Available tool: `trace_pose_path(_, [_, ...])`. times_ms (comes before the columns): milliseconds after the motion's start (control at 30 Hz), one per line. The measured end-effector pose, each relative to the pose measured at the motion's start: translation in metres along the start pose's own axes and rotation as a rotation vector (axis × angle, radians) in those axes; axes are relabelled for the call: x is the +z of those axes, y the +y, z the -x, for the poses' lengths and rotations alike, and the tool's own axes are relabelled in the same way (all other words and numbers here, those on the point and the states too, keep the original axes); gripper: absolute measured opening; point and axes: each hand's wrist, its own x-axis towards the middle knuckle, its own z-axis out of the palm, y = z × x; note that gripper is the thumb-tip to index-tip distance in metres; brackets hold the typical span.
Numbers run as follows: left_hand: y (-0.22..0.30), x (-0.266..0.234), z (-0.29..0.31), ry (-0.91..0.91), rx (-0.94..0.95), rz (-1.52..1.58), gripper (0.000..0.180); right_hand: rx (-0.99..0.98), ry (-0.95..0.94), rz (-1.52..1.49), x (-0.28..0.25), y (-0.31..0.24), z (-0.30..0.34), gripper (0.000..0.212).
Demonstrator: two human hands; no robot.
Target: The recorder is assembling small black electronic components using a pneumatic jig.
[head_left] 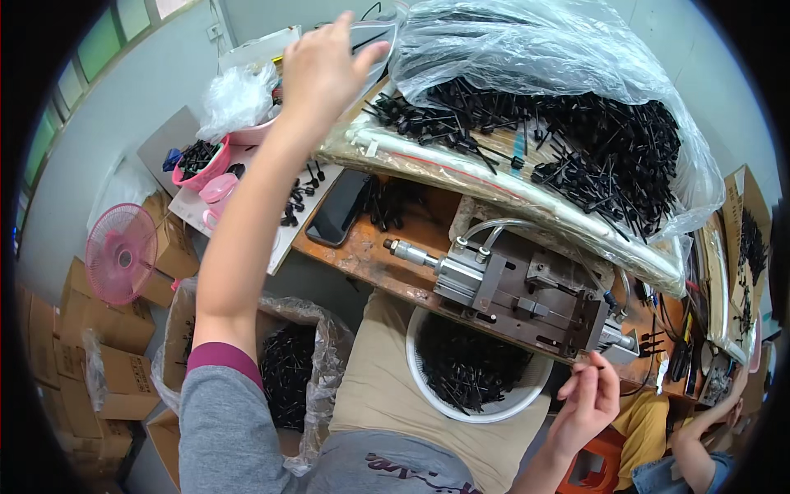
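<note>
My left hand (pixel 323 72) is raised at the far left of the bench, arm stretched out, thumb and fingers apart, with nothing visible in it. It hovers beside the tray of black stemmed plastic parts (pixel 605 156). My right hand (pixel 583 403) is near the right end of a metal pneumatic fixture (pixel 527 300), thumb and fingertips pinched together; whatever they hold is too small to make out. The fixture has a silver cylinder (pixel 461 278) and clear hoses. Below it, a white basket (pixel 424 383) of similar black parts rests on my lap.
Clear plastic sheeting (pixel 535 49) covers the back of the tray. A phone (pixel 340 207) lies on the wooden bench. To the left are a pink basket (pixel 220 162), a pink fan (pixel 122 253), cardboard boxes (pixel 119 375) and a plastic-lined box (pixel 325 370). Another person's arm (pixel 695 449) shows at right.
</note>
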Motion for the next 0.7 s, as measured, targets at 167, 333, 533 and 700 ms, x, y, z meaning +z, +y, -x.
trace_pose_path(167, [0.026,-0.028,-0.009,0.002,-0.009,0.391,0.035,0.093,0.133,-0.039,-0.019,-0.005,0.0,0.016])
trace_pose_path(333, [0.101,-0.068,0.055,-0.453,-0.081,0.884,0.044,0.097,0.186,-0.063,-0.061,0.007,-0.018,0.011])
trace_pose_path(533, [0.129,-0.124,0.104,-0.832,-0.131,1.092,0.054,0.066,0.392,0.001,-0.111,0.023,-0.04,0.013])
trace_pose_path(700, [0.138,-0.13,0.134,-0.949,-0.062,1.247,0.054,0.043,0.518,0.073,-0.177,0.051,-0.064,0.017])
